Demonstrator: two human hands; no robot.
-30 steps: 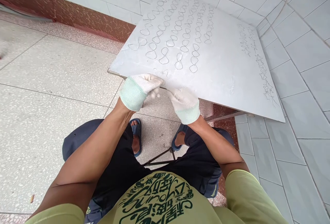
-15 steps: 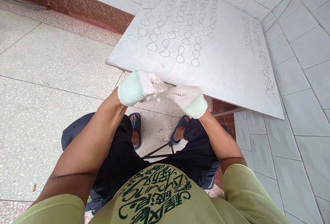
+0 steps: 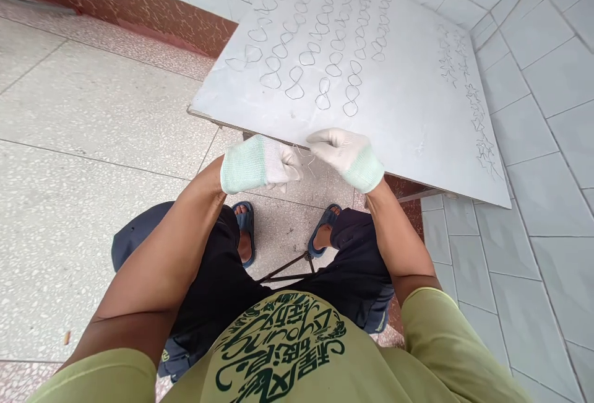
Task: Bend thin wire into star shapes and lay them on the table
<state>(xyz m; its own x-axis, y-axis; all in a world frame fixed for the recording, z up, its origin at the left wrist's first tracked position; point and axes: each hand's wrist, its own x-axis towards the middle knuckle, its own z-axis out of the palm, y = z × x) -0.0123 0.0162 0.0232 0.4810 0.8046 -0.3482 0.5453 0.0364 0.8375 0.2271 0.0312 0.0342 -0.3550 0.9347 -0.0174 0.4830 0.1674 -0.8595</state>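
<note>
My left hand (image 3: 283,164), in a white knitted glove with a mint cuff, is closed in a pinch on a thin wire (image 3: 305,155). The wire is bent into a zigzag, like part of a star, and sticks out to the right of the fingertips. My right hand (image 3: 341,152), gloved the same way, is just beside the wire at the board's near edge. Its fingers are stretched out, with a gap by the thumb, and nothing shows in them. Beyond both hands lies a pale board (image 3: 394,124) bearing bent wire pieces.
Rows of looped, figure-eight wires (image 3: 351,90) lie across the board's left and middle. Star-shaped wires (image 3: 485,155) line its right edge. Tiled walls (image 3: 552,192) border the board. Below are my sandalled feet, a dark metal stand (image 3: 288,268) and the speckled floor (image 3: 93,205).
My right hand has let go of the wire and moved slightly right and up, its fingers loosening. My left hand keeps the wire, whose zigzag now shows between the hands.
</note>
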